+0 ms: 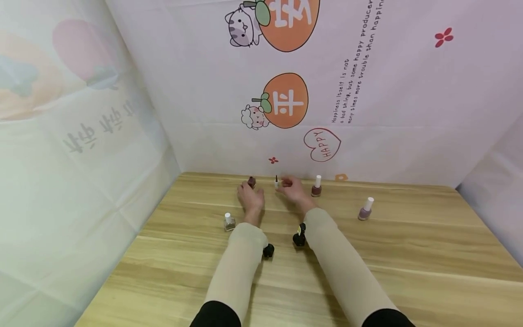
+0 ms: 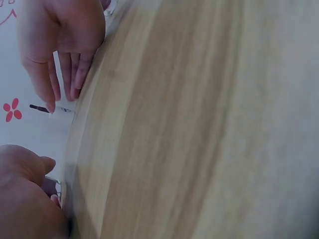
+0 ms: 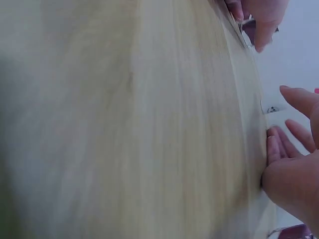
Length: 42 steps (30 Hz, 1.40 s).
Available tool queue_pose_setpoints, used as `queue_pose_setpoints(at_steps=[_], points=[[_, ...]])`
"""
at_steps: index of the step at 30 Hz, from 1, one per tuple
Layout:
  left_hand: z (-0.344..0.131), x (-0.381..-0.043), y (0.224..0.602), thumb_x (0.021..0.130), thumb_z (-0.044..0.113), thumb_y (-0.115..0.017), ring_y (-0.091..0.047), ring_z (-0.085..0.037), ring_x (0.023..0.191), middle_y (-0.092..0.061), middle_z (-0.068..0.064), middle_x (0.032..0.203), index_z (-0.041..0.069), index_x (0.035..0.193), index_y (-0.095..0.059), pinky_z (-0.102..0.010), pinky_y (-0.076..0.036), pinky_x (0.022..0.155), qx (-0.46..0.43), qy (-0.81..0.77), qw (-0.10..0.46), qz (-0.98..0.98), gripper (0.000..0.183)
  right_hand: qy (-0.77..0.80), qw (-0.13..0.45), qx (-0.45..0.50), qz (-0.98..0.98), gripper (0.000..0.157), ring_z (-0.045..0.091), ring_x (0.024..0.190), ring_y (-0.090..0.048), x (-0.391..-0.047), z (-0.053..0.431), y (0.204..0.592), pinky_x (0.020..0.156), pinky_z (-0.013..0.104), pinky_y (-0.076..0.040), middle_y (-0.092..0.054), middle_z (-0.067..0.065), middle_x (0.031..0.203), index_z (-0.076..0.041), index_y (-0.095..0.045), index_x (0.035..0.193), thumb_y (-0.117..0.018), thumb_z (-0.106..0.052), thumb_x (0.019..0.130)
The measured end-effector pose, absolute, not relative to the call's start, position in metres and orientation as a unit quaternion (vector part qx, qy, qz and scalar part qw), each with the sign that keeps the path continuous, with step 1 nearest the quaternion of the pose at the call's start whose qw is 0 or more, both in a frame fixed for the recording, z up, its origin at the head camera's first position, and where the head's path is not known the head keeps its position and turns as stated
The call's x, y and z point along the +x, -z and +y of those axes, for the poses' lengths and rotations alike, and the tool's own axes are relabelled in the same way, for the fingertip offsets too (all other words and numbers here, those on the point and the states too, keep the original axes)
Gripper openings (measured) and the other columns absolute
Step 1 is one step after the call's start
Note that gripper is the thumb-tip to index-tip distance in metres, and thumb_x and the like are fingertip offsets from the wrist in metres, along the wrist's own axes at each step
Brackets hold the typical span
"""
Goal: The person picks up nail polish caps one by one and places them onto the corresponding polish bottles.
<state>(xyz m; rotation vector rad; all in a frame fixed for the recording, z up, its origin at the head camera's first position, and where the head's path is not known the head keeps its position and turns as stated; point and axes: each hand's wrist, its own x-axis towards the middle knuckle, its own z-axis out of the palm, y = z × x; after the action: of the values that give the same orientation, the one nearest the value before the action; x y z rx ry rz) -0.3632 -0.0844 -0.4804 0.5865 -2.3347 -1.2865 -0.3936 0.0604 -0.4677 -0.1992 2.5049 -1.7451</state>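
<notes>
My left hand (image 1: 250, 200) is at a dark nail polish bottle (image 1: 251, 182) near the table's back edge. Its thumb and fingers lie on either side of the bottle, partly hiding it, and the bottle shows no white cap. To the right stands what looks like a white nail polish cap (image 1: 276, 184), its thin dark brush (image 2: 39, 108) pointing up. My right hand (image 3: 296, 164) rests beside it with fairly straight fingers and a gap between thumb and fingers. Whether a fingertip touches the cap is hard to tell.
A brown nail polish bottle (image 1: 316, 190) with a white cap stands right of my right hand. Farther right is a purple one (image 1: 365, 212). A clear bottle (image 1: 229, 223) stands nearer, at the left. A printed cloth (image 1: 220, 150) hangs behind the wooden table (image 1: 408, 245).
</notes>
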Motion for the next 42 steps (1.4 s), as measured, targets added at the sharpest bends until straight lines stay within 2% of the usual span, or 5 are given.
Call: queue_pose_setpoints(at_steps=[7,19,28,42], points=[[-0.085,-0.371,0.484,0.082,0.014,-0.07,-0.051,-0.035,0.106,-0.054,-0.018,0.112,-0.002,0.104,-0.06,-0.042,-0.039,0.097,0.226,0.409,0.248,-0.848,0.029,0.595,0.016,-0.034,0.803,0.043,0.029,0.113,-0.051,-0.404,0.053,0.473,0.098,0.04,-0.04,-0.056,0.015,0.122,-0.003,-0.056,0.125,-0.069,-0.012,0.084],[-0.08,-0.377,0.484,0.083,0.016,-0.071,-0.051,-0.031,0.107,-0.054,-0.014,0.111,0.002,0.104,-0.063,-0.04,-0.039,0.098,0.256,0.415,0.243,-0.839,0.027,0.579,0.001,-0.025,0.815,0.038,0.027,0.105,-0.054,-0.409,0.052,0.476,0.093,0.04,-0.044,-0.06,0.012,0.114,-0.006,-0.061,0.118,-0.072,-0.012,0.082],[-0.083,-0.379,0.484,0.082,0.015,-0.071,-0.054,-0.031,0.101,-0.058,-0.014,0.102,0.002,0.097,-0.065,-0.039,-0.042,0.093,0.26,0.401,0.257,-0.84,0.02,0.567,-0.001,-0.013,0.823,0.035,0.026,0.105,-0.054,-0.411,0.049,0.478,0.093,0.039,-0.043,-0.061,0.012,0.113,-0.007,-0.063,0.114,-0.073,-0.012,0.081],[-0.084,-0.38,0.488,0.082,0.018,-0.073,-0.055,-0.03,0.098,-0.058,-0.013,0.1,0.005,0.096,-0.066,-0.04,-0.043,0.091,0.267,0.409,0.254,-0.835,0.02,0.583,-0.004,-0.004,0.813,0.03,0.026,0.102,-0.056,-0.408,0.047,0.476,0.09,0.037,-0.045,-0.063,0.014,0.11,-0.004,-0.066,0.108,-0.074,-0.01,0.08]])
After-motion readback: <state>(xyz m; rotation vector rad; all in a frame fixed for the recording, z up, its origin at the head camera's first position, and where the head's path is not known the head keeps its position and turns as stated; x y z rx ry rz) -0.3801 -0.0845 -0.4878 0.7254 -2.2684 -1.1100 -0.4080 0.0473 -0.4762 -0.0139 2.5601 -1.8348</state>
